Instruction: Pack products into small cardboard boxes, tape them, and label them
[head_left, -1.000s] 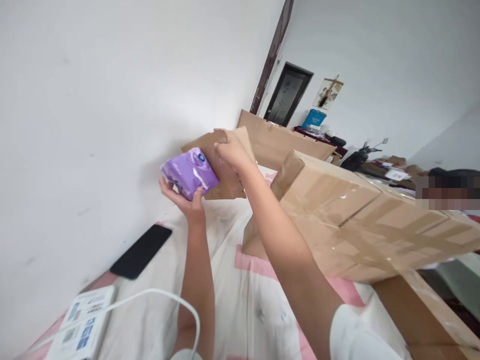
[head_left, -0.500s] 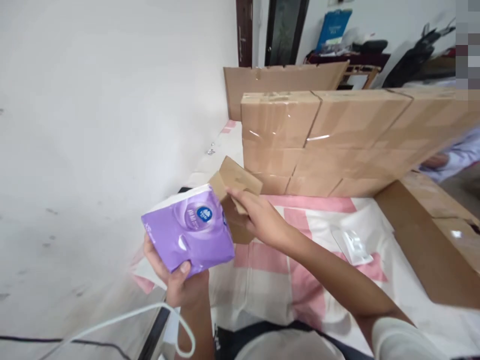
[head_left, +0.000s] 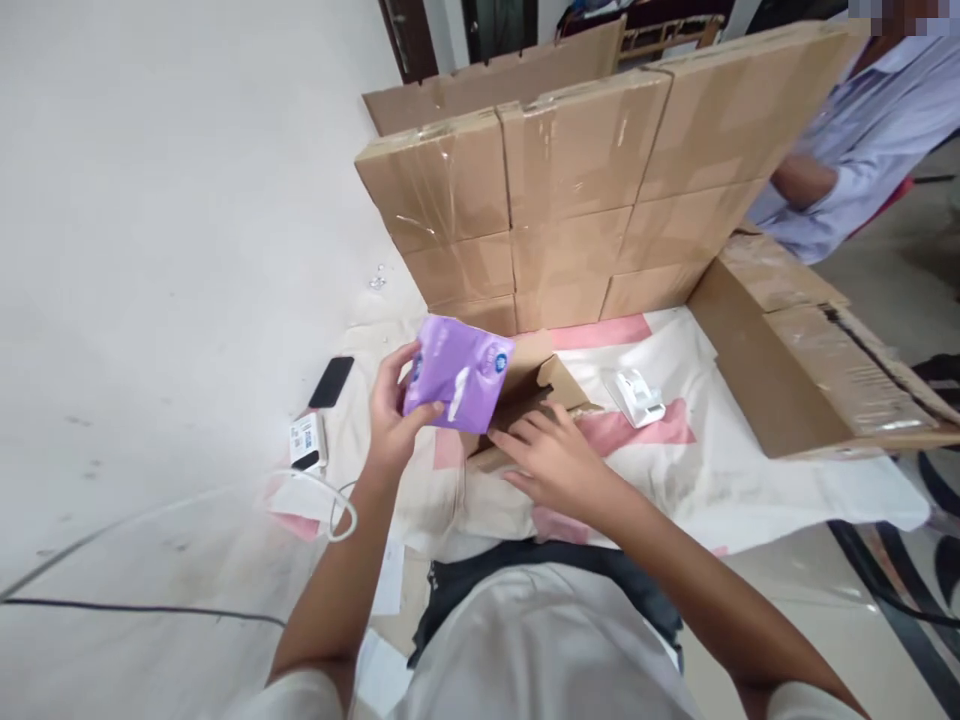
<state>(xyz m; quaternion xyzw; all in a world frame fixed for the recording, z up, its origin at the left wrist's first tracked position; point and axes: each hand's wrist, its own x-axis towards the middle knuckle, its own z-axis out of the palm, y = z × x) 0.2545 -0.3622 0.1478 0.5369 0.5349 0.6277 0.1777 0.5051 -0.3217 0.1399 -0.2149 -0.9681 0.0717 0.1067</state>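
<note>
We get a fairly bright, soft, even light, though we cannot tell its source. The white wall (head_left: 187,200) grades gently into grey, and the doorway (head_left: 499,28) at the top is dim. We see streaky glare on the clear tape across the cardboard panel (head_left: 570,230), and a faint sheen on the tiled floor (head_left: 795,590). Shadow darkens the inside of the small box (head_left: 570,385). We find the purple pack's (head_left: 454,365) fine print too soft to read. Wide-angle distortion stretches the forearms (head_left: 682,570) towards the lower corners; pixelation covers the top right corner.
</note>
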